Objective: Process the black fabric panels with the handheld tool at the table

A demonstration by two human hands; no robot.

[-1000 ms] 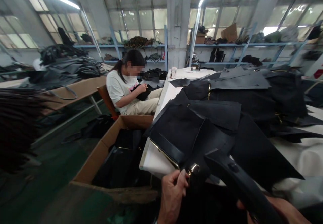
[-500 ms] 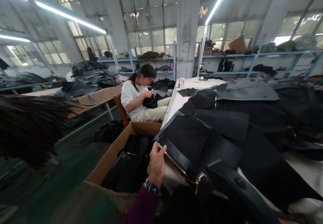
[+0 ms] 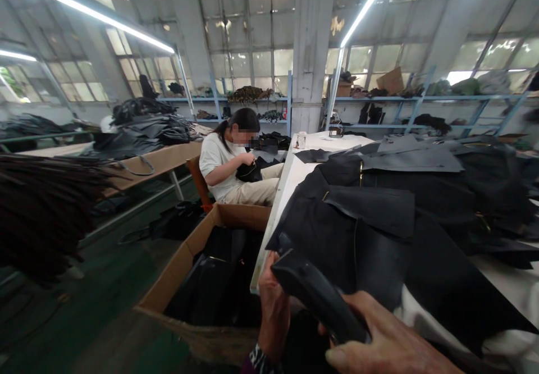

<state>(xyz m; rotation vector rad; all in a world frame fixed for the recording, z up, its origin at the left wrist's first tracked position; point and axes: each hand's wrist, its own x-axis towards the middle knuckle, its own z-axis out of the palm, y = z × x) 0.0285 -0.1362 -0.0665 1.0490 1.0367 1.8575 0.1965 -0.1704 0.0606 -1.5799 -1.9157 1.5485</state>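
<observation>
A black bag (image 3: 315, 287) of smooth leather-like material is held close in front of me, seen as a narrow, curved shape slanting down to the right. My left hand (image 3: 273, 301) is closed at its upper left end, near the table edge, fingers partly behind it. My right hand (image 3: 379, 334) is closed round its lower right end, thumb at the bottom. The bag's gold zipper and clasp are out of sight. Just beyond the bag, black leather-like pieces (image 3: 370, 208) lie overlapping on the white table (image 3: 288, 177).
An open cardboard box (image 3: 197, 326) with black bags in it stands left of the table. Behind it, a seated person (image 3: 227, 166) handles a black item. Dark strips (image 3: 46, 211) hang at far left. Blue shelves (image 3: 379, 99) line the back wall.
The bag with its gold zipper was lying at the table edge, with my left hand on it. It has been drawn nearer and turned. My right hand has come into view on it.
</observation>
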